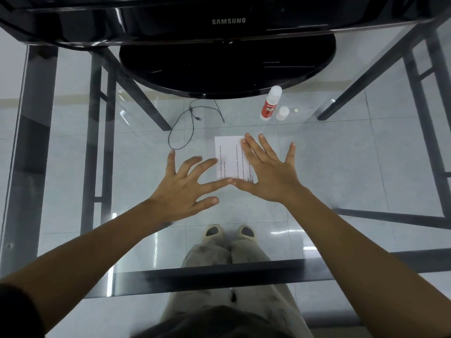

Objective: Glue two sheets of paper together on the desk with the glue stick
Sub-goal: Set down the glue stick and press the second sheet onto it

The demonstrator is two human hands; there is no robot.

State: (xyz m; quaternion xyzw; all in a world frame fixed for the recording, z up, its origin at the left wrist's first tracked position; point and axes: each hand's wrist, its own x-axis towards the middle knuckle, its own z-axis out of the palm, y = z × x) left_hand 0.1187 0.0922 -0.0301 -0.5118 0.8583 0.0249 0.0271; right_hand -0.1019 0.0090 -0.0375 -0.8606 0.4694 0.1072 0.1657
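You look down through a glass desk top [366, 167] on a dark metal frame [41, 132]. Pale floor tiles [341, 147] show beneath. A black Samsung monitor [228, 20] stands at the far edge.

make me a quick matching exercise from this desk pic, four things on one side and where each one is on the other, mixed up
Things:
1. glue stick
2. white cap
3. paper
4. monitor stand

Places:
A. at the far edge of the glass desk, under the Samsung screen
B. partly under the right hand
C. standing near the stand's front right rim
D. on the glass just right of the red-labelled tube

Pairs: 1-C, 2-D, 3-B, 4-A
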